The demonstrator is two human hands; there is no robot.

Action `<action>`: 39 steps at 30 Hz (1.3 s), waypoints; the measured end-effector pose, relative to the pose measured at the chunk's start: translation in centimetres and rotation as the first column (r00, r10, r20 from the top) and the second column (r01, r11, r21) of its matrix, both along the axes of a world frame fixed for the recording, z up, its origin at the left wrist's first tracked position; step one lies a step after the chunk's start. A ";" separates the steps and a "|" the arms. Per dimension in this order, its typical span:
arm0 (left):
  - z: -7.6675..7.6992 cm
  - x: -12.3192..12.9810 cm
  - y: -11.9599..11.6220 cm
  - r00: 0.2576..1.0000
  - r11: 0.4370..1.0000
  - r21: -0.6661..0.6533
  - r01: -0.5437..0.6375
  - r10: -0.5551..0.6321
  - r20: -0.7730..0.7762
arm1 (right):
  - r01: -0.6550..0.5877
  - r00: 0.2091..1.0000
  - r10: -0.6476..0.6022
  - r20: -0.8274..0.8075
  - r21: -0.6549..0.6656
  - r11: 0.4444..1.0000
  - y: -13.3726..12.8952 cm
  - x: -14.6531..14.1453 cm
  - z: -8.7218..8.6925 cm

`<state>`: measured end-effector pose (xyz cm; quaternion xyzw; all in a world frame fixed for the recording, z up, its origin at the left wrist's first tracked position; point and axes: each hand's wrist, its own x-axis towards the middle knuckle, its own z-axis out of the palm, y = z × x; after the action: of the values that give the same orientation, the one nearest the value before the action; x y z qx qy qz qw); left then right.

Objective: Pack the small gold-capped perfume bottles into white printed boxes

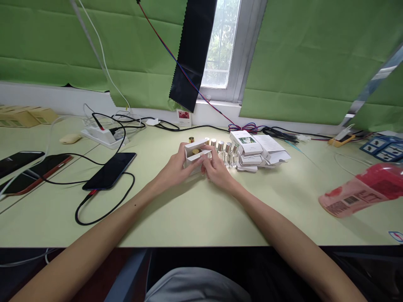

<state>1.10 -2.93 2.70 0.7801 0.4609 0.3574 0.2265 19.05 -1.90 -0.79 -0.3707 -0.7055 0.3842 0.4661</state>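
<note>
A small white box is held upright above the table, its top open toward me. Inside it shows a round gold cap; whatever lies below the cap is hidden. My left hand wraps round the box from the left, thumb along its near side. From the right, my right hand grips the box's edge by the raised flap, fingers bent. Just behind and right of my hands stands a row of several small glass bottles with shiny caps. Another gold cap shows behind the box.
Flattened and stacked white boxes lie right of the bottles, beside a folded paper. Phones with cables and a power strip occupy the left. A pink bottle lies at the right. A small picture card leans against the wall.
</note>
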 end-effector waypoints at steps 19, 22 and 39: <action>0.1 0.0 -0.1 1.000 1.000 0.018 -0.014 0.014 -0.018 | 0.002 1.000 -0.002 -0.002 0.018 1.000 0.0 0.0 -0.1; 0.1 0.0 -0.2 1.000 1.000 0.020 -0.015 0.015 -0.014 | 0.006 1.000 -0.006 0.005 0.022 1.000 0.0 0.0 -0.1; 0.4 -0.1 -0.2 0.999 1.000 -0.017 -0.004 0.004 -0.037 | 0.006 1.000 -0.006 0.010 0.016 1.000 -0.2 0.0 0.2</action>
<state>1.02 -3.18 3.11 0.7837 0.4695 0.3396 0.2238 19.07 -2.08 -0.57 -0.3712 -0.7098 0.3752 0.4665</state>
